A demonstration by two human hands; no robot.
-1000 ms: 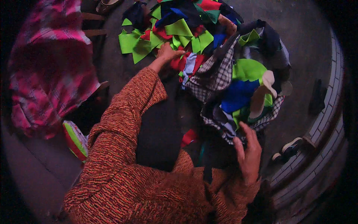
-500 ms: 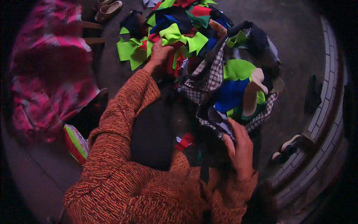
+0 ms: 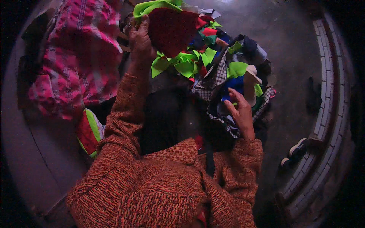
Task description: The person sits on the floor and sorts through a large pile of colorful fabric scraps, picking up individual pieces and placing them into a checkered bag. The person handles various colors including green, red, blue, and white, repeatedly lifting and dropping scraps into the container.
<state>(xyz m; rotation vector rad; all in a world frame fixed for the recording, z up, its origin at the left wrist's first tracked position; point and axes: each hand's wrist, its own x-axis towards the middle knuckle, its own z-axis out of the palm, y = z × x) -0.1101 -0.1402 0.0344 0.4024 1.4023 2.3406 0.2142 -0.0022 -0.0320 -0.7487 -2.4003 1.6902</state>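
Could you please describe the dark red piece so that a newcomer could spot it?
Start at the big pink plaid cloth on the left, then move right to the left hand. It holds the dark red piece, just below a bright green one. Its broad, deep-red face sets it apart from the smaller green scraps below.

Dark red cloth (image 3: 173,32) looks matt (slightly rough).

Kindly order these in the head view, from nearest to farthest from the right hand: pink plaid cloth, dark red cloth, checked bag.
1. Checked bag: just by the right hand.
2. Dark red cloth: upper left, in the left hand.
3. Pink plaid cloth: far left.
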